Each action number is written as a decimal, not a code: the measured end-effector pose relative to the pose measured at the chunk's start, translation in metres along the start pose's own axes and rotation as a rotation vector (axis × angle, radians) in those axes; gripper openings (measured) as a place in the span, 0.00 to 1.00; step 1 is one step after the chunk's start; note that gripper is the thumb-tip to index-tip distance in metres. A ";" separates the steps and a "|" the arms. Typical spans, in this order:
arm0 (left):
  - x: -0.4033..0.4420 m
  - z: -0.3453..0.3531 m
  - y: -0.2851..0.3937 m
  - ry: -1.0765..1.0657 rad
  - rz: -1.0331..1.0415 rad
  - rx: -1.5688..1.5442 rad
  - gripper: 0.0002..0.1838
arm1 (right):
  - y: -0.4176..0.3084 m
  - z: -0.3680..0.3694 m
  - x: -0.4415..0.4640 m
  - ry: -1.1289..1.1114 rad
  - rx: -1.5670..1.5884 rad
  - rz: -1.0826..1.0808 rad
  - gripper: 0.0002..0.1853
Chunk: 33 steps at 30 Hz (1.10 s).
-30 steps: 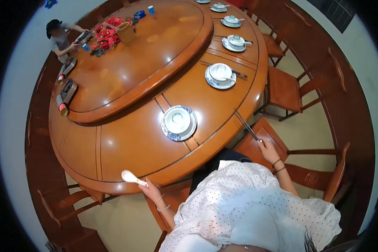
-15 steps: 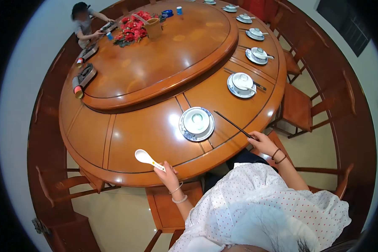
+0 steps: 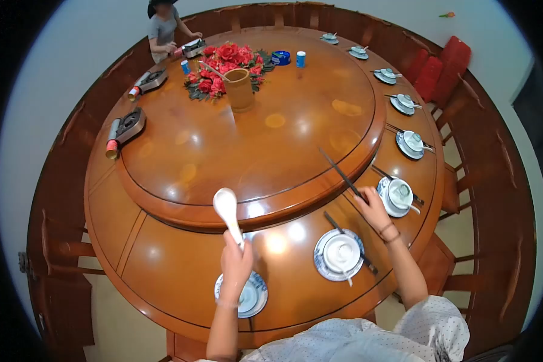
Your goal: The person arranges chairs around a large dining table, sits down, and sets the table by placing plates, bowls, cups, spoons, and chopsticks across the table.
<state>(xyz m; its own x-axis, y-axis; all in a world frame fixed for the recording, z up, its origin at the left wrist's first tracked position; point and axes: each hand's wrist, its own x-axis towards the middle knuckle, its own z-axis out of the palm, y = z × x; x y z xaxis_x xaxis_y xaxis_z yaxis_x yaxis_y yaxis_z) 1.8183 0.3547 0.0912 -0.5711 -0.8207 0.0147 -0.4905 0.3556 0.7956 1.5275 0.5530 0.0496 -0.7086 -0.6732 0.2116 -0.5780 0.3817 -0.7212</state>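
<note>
My left hand (image 3: 236, 260) is closed on the handle of a white spoon (image 3: 226, 208), raised with its bowl upward. Below that hand, a blue-rimmed plate with a bowl (image 3: 249, 297) is partly hidden by my wrist. My right hand (image 3: 372, 208) grips dark chopsticks (image 3: 339, 172), which point up and left over the raised round centre. Just below my right hand, a covered bowl (image 3: 342, 252) sits on a patterned plate, with chopsticks and a small spoon beside it. Another covered bowl (image 3: 400, 193) is at its right.
More place settings (image 3: 412, 142) line the right side of the table (image 3: 175, 283). Red flowers (image 3: 223, 69), a wooden container (image 3: 239, 90) and portable stoves (image 3: 131, 125) stand farther off. A person (image 3: 163, 30) touches a far stove. Wooden chairs (image 3: 489, 289) surround the table.
The view has shifted along the table. Both hands have moved forward over it, the left with the spoon and the right with the chopsticks. The nearest settings now lie lower in view.
</note>
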 end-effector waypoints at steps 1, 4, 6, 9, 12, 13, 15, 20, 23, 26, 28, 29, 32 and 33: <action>0.025 0.027 0.013 -0.020 0.028 0.086 0.13 | 0.013 0.001 0.031 0.018 0.009 0.005 0.10; 0.094 0.102 0.029 -0.121 0.010 0.182 0.15 | 0.060 0.024 0.114 0.072 -0.018 -0.024 0.09; 0.135 0.144 0.047 -0.160 -0.019 0.224 0.16 | 0.089 0.045 0.168 0.117 -0.083 -0.057 0.10; 0.195 0.199 0.067 -0.146 -0.012 0.248 0.16 | 0.117 0.068 0.235 0.215 -0.214 -0.095 0.12; 0.253 0.244 0.076 -0.086 -0.044 0.350 0.16 | 0.126 0.083 0.278 0.180 -0.328 -0.060 0.17; 0.268 0.257 0.075 -0.062 -0.049 0.384 0.17 | 0.128 0.086 0.287 0.109 -0.393 0.001 0.19; 0.290 0.278 0.080 -0.030 -0.034 0.433 0.17 | 0.137 0.093 0.302 0.116 -0.437 0.012 0.19; 0.295 0.314 0.093 -0.014 0.032 0.505 0.17 | 0.161 0.073 0.319 0.134 -0.503 -0.022 0.18; 0.280 0.323 0.089 0.066 0.144 0.467 0.15 | 0.169 0.068 0.309 0.172 -0.507 -0.047 0.18; 0.274 0.319 0.081 0.137 0.146 0.413 0.14 | 0.165 0.071 0.302 0.193 -0.583 -0.053 0.19; 0.273 0.319 0.078 0.159 0.146 0.411 0.14 | 0.165 0.076 0.300 0.232 -0.672 -0.057 0.21; 0.272 0.319 0.077 0.186 0.146 0.408 0.15 | 0.162 0.075 0.298 0.230 -0.679 -0.060 0.21; 0.269 0.313 0.071 0.156 0.120 0.397 0.15 | 0.153 0.078 0.291 0.211 -0.692 -0.011 0.20; 0.268 0.309 0.069 0.146 0.123 0.389 0.16 | 0.151 0.081 0.289 0.210 -0.693 -0.018 0.20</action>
<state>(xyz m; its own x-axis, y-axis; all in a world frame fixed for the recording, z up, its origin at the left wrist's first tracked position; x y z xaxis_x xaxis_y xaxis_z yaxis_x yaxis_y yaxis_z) 1.4280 0.2980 -0.0374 -0.5555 -0.8064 0.2028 -0.6519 0.5738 0.4958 1.2683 0.3649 -0.0512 -0.7193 -0.5738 0.3915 -0.6646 0.7325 -0.1474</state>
